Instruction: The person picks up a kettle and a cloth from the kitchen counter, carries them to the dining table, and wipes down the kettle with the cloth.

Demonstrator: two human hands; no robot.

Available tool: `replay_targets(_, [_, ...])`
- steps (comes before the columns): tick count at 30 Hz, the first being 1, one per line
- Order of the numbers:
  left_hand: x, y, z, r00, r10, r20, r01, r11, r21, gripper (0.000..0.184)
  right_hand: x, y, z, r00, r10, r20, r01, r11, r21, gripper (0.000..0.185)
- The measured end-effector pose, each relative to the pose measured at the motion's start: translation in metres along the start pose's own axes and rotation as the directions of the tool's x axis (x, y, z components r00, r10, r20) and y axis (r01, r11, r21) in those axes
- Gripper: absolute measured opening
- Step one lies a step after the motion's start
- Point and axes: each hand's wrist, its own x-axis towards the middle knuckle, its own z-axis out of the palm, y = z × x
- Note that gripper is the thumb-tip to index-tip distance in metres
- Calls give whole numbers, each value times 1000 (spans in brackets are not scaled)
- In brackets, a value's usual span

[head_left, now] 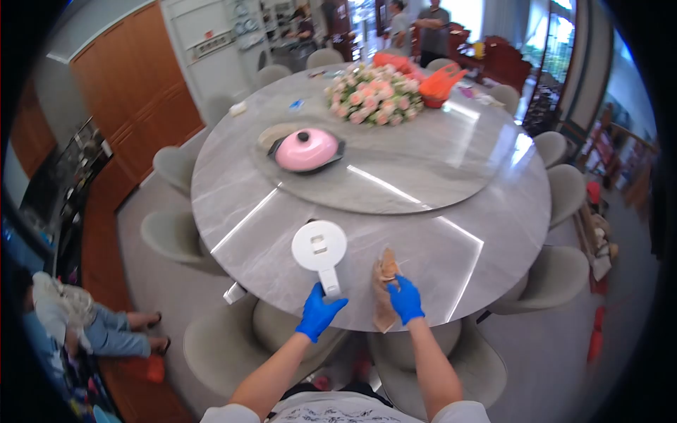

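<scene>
Right at the near edge of the table (254, 261), the left hand (321, 312), in a blue glove, is closing around the handle (329, 282) of a jug (319, 244) with a round white lid. The jug is standing on the tabletop, its handle pointing back toward the person. The right hand (405, 299), also gloved in blue, is gripping a brown cloth (385, 289) between thumb and fingers. The cloth is lying bunched and lengthwise to the right of the jug, apart from it, its lower end reaching the table edge.

Beyond the jug, a turntable (402, 185) is taking up the middle of the table. A pink-lidded pot (307, 150) with a black knob is sitting on its left part, and pink flowers (374, 95) are filling its far side, with an orange bag (441, 84) just beside them on the right. A blue packet (296, 105) is lying to the left of the flowers. Grey chairs (557, 282) are surrounding the table. At the far left, a person in jeans (116, 331) is showing beside the wooden counter (106, 211), and a person in a grey top (431, 35) is standing beyond the table.
</scene>
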Motion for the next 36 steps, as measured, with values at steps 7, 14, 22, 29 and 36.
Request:
replay_targets(7, [-69,-36,-19,988,129,-81,-138,983,-118,51,-158,-26,-80,998,56,-29,-52,991,125,42])
replay_targets(14, [-143,-55,6,881,-21,473,158,954,-253,33,-340,-30,-141,900,212,-382,-246,968,-42,38])
replay_targets(22, [-209,-15,60,823,115,557,-41,989,-143,19,-433,13,-231,655,413,-633,-384,903,191,38])
replay_targets(29, [-257,46,220,718,44,694,217,934,-284,35,-520,128,-339,643,448,-622,-460,874,154,39])
replay_targets(36, [-335,216,405,345,145,927,938,-6,-348,77,-565,230,-501,780,623,-61,-130,256,958,48])
